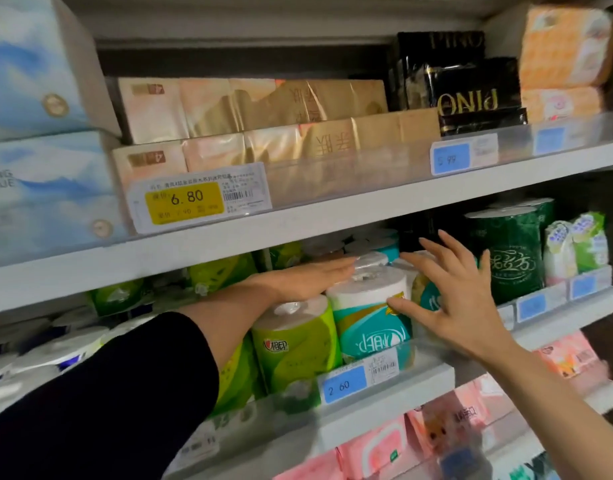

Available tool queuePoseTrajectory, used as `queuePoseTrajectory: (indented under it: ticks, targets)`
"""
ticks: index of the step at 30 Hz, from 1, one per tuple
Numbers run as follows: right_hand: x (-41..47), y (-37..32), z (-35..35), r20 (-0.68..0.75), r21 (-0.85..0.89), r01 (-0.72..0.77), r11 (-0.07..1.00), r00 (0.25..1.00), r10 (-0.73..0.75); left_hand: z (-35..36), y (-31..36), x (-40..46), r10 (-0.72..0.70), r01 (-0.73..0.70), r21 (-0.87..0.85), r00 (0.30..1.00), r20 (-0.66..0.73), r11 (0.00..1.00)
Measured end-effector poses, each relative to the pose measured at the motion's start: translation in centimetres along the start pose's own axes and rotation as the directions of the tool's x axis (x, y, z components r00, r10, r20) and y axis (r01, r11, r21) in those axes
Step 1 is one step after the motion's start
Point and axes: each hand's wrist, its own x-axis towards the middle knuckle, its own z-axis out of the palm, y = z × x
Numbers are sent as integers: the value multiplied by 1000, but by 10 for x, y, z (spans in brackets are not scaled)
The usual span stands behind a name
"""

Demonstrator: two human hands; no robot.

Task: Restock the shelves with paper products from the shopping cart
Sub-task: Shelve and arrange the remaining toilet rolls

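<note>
Teal roll (369, 313), green roll (294, 344), two hands

The left arm (142, 358) reaches forward and to the right from the lower left, its black sleeve (100, 403) ending partway along the forearm and leaving the wrist bare. The left hand (308, 278) lies flat, palm down, fingers straight and held together, pointing right. The right arm (557, 403) comes in from the lower right, bare, angled up and to the left. The right hand (460, 299) is raised with its back toward the camera, fingers straight and spread apart, the thumb pointing left. The two hands are near each other, not touching.
</note>
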Motion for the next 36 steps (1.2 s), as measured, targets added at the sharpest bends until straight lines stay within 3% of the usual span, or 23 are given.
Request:
queuePoseTrajectory:
  ticks: [8, 13, 16, 19, 26, 28, 31, 33, 36]
  targets:
    - [-3, 0, 4, -56, 24, 29, 999, 998, -28, -2, 7, 5, -19, 20, -24, 999, 38, 1000]
    - [-4, 4, 4, -74, 49, 43, 998, 996, -39, 1, -3, 25, -39, 35, -68, 998, -56, 997]
    - [-2, 6, 4, -65, 70, 42, 997, 997, -37, -9, -7, 20, -63, 69, 38, 988, -141, 997]
    - [-1, 10, 3, -57, 80, 56, 995, 997, -51, -20, -8, 16, 20, 12, 203, 987, -157, 979]
    - [0, 14, -5, -29, 171, 103, 980, 995, -99, -13, -2, 8, 14, 6, 177, 994, -111, 984]
    - [2, 18, -15, -22, 370, -15, 929, 999, 25, -6, 12, 8, 27, -21, 95, 997, -66, 995]
    - [18, 29, -30, 90, 630, -304, 714, 942, 322, 1, 39, 16, 197, -187, 143, 979, -57, 972]
    - [34, 39, -35, 270, 648, -477, 594, 873, 406, 8, 56, 22, 295, -288, 155, 955, -21, 945]
    - [38, 46, -45, 491, 616, -612, 496, 790, 366, 13, 61, 35, 306, -307, 134, 952, 28, 942]
